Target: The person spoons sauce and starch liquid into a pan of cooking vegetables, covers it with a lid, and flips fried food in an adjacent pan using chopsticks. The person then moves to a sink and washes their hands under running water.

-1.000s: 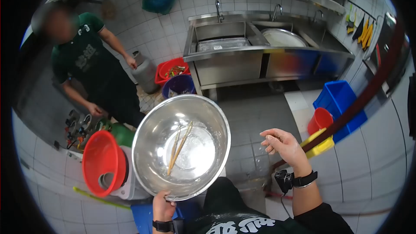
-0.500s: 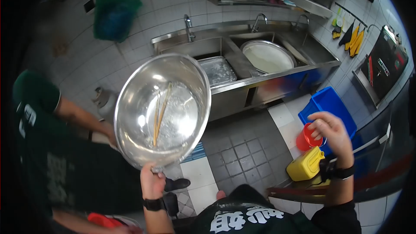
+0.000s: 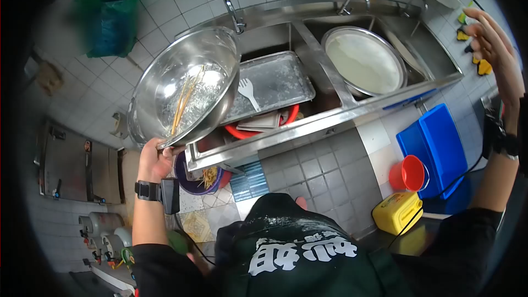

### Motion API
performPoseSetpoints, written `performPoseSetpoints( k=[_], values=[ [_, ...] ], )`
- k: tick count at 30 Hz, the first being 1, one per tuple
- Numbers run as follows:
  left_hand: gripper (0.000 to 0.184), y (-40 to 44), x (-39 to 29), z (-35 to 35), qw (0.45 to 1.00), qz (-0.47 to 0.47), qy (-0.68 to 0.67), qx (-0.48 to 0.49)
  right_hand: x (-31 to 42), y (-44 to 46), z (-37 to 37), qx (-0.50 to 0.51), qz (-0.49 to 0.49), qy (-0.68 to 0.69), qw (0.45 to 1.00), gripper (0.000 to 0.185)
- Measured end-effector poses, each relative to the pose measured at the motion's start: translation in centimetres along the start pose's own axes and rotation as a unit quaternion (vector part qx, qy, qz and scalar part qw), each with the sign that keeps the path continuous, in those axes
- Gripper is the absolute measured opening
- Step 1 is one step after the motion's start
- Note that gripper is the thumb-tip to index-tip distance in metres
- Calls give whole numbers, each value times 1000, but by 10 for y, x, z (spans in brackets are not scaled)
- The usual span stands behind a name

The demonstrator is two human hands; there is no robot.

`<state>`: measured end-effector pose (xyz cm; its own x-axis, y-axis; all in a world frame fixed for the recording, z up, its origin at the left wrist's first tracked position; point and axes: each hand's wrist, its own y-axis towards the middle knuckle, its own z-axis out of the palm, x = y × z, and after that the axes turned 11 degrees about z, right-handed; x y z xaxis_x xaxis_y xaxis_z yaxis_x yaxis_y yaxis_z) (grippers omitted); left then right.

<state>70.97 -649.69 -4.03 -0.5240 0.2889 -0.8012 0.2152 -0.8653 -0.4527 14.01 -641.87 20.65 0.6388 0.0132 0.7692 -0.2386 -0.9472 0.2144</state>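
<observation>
A large stainless steel basin (image 3: 148, 91) is tilted above the left sink, its inside facing me. My left hand (image 3: 155, 160) grips its near rim, thumb at the edge. A pair of wooden chopsticks (image 3: 184, 102) lies inside on the wet bottom. My right hand (image 3: 489, 44) is raised at the far right, fingers stretched out and holding nothing. Below and beside the basin, a metal tray (image 3: 283, 80) slants in the sink, bearing a white fork-shaped piece (image 3: 248, 92). Under the tray is a red tub (image 3: 290, 116) with pale dishes.
Another round basin (image 3: 363, 60) with cloudy liquid sits in the middle sink. Faucets (image 3: 234, 14) rise along the back. On the floor stand a purple tub (image 3: 198, 181), a yellow jerrycan (image 3: 397, 212), a red bucket (image 3: 407, 173) and a blue bin (image 3: 434, 146). Gas cylinders (image 3: 107, 236) stand at the left.
My view has shifted nearer the sinks, and the basin is now over the left sink's edge. My right hand has risen and its fingers have straightened. The other person has left view.
</observation>
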Motion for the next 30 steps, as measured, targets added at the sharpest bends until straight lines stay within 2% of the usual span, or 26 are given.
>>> performPoseSetpoints(
  k=[1, 2, 5, 6, 9, 11, 15, 17, 19, 23, 25, 27, 29, 30],
  values=[
    [21, 16, -5, 9, 1000, -15, 3, 9, -3, 32, 18, -8, 0, -7, 1000, 37],
    [23, 41, -1, 9, 1000, 11, 16, -4, -3, 63, 36, -18, -2, -14, 1000, 38],
    [19, 110, 20, 23, 997, 26, 67, 0, -3, 155, 85, 34, -50, -140, 988, 42],
    [17, 129, 29, 29, 997, 40, 61, 16, 3, 185, 96, 93, -35, -159, 982, 41],
    [18, 181, 61, 40, 996, -18, 84, 9, -1, 263, 147, 110, -43, -166, 979, 42],
    [19, 211, 91, 54, 998, -21, 60, -21, -6, 302, 193, 155, -5, -136, 978, 44],
    [17, 254, 129, 70, 993, -93, 68, -30, -24, 362, 274, 204, 58, -136, 968, 49],
    [14, 272, 153, 80, 989, -106, 57, -80, -43, 404, 315, 233, 74, -95, 965, 55],
    [13, 288, 181, 79, 981, -127, 93, -110, -66, 446, 360, 234, 59, -122, 963, 55],
    [21, 304, 217, 78, 975, -120, 110, -150, -105, 475, 457, 267, 55, -32, 962, 54],
    [24, 304, 218, 87, 979, -99, 127, -125, -148, 492, 507, 308, 19, 24, 951, 49],
    [25, 313, 228, 87, 974, -107, 153, -130, -173, 498, 556, 298, 29, 58, 952, 44],
    [28, 319, 246, 74, 973, -109, 167, -119, -179, 498, 597, 263, 5, 4, 965, 40],
    [28, 318, 247, 76, 972, -111, 166, -122, -193, 503, 621, 237, -42, -36, 970, 41]
  ],
)
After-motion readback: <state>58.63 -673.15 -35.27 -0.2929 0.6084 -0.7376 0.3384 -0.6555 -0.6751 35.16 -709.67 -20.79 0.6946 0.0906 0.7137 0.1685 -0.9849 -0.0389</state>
